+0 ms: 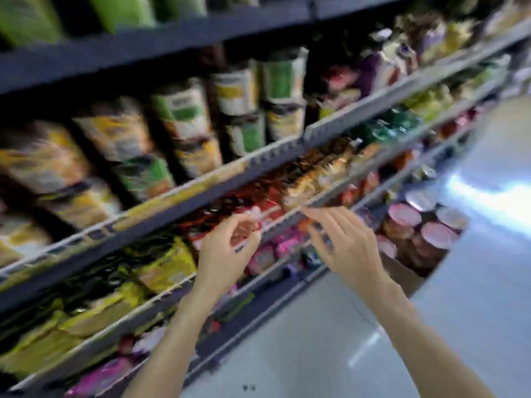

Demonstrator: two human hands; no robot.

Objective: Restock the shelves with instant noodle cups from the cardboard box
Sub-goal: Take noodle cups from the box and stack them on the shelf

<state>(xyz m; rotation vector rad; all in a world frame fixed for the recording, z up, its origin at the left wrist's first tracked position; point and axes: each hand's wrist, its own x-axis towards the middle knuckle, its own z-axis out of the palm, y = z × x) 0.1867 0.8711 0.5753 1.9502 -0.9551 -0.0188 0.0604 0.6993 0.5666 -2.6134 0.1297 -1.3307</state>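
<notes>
Shop shelving point(275, 147) runs slantwise across the whole view, tilted and smeared by motion blur, so no label can be read. At far left, upright bags in yellow, green and brown point(115, 139) stand in rows on an upper tier, their print a smudge; lower down lie crinkled yellow and dark packets point(161, 265), and at the bottom left some pink wrappers point(106, 374) are cut off by the frame edge. Grey ridged price rails point(287, 145) edge each tier.

Near the middle, the left hand point(227, 248) is raised before the rail of the red-packet tier, fingers curled loosely with thumb and forefinger close together; whether it pinches anything I cannot tell, the blur hides it. Just beside it, the right hand point(347, 248) is spread, fingers apart and extended toward the rail, holding nothing visible.

Further right, the cardboard box point(402, 277) sits on the floor against the lowest shelf, partly hidden behind the right forearm, with round noodle cups point(431, 234) stacked inside, pinkish lids up. Pale glossy floor point(459, 311) fills the right side, with a bright glare streak.
</notes>
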